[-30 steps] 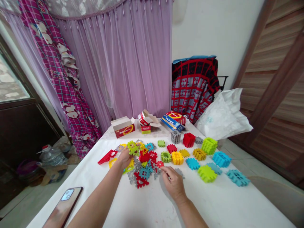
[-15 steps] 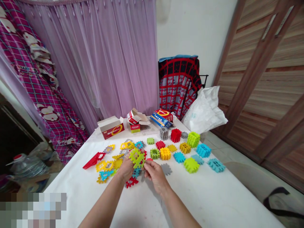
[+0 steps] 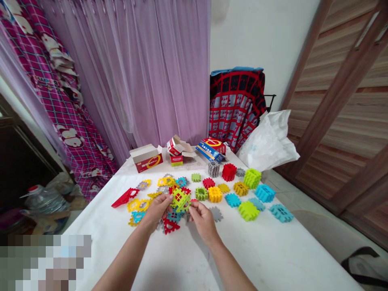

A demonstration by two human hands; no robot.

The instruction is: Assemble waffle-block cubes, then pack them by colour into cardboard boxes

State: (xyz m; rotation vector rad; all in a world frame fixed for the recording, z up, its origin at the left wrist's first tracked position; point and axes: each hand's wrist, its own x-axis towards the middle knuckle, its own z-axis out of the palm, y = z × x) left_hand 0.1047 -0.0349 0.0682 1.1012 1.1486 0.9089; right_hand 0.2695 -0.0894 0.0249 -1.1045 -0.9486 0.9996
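Between my hands, above the pile, is a lime-green interlocking building piece (image 3: 180, 199) with a window lattice and notched edges. My left hand (image 3: 158, 209) pinches its left edge between thumb and fingers. The fingertips of my right hand (image 3: 202, 218) are closed on its lower right corner. Below and behind it lie loose pieces, among them a red triangular piece (image 3: 170, 226) and a teal lattice piece (image 3: 174, 216). A grey toothed piece (image 3: 216, 214) rests flat just beyond my right hand, partly covered.
Right of the pile stand built cubes and stacks: a yellow block (image 3: 215, 195), a red stack (image 3: 229, 172), a blue block (image 3: 265, 193) and a lime flat piece (image 3: 248, 211). Opened cartons (image 3: 148, 161) line the back edge. A white bag (image 3: 268, 141) stands at the back right.
The view has shifted slightly. My left hand has moved from behind the green piece to its left edge, and the piece has turned and tilted. My right hand stays at its right side.
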